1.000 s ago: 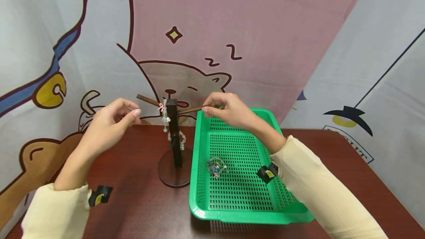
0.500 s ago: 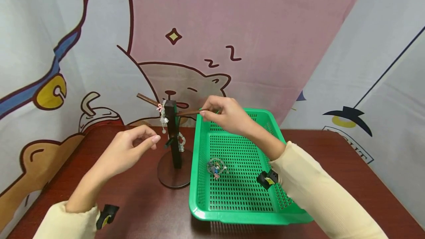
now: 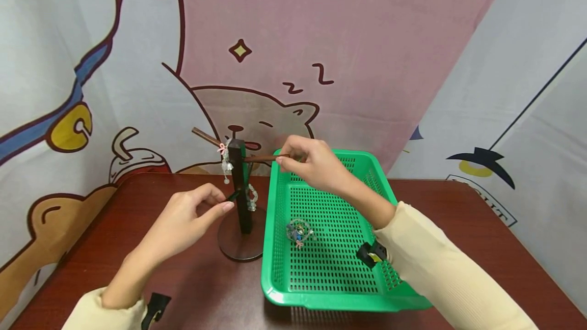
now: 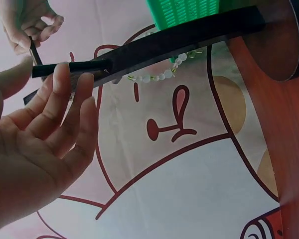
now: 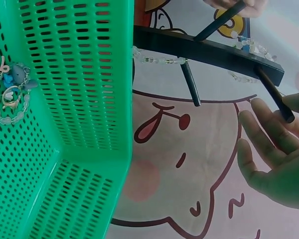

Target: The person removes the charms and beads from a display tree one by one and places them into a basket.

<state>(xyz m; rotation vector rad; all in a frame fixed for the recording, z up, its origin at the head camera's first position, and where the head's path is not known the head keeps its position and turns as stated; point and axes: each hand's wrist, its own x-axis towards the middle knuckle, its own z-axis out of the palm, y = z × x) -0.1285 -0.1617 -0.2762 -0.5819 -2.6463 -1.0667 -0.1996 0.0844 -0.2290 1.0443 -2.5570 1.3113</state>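
A dark wooden jewellery stand (image 3: 238, 172) with pegs stands upright on a round base. My left hand (image 3: 188, 218) pinches its lower front peg (image 4: 74, 66) between thumb and fingers. My right hand (image 3: 316, 162) pinches the outer end of the upper right peg (image 3: 261, 158). A beaded bracelet (image 3: 227, 164) with a pink bow hangs on the upper left peg beside the post. Lower down, another clear-beaded bracelet (image 3: 251, 198) hangs behind the post. Inside the green basket (image 3: 267, 253) lies a bracelet (image 3: 299, 232) with blue and pink charms.
The basket stands just right of the stand's base, beneath my right forearm. Both rest on a reddish-brown table (image 3: 192, 289). A cartoon-printed cloth (image 3: 367, 65) hangs behind the table.
My left hand has come down and right from beside the upper left peg to the lower front peg, which it now pinches. My right hand has lowered slightly, staying at the upper right peg.
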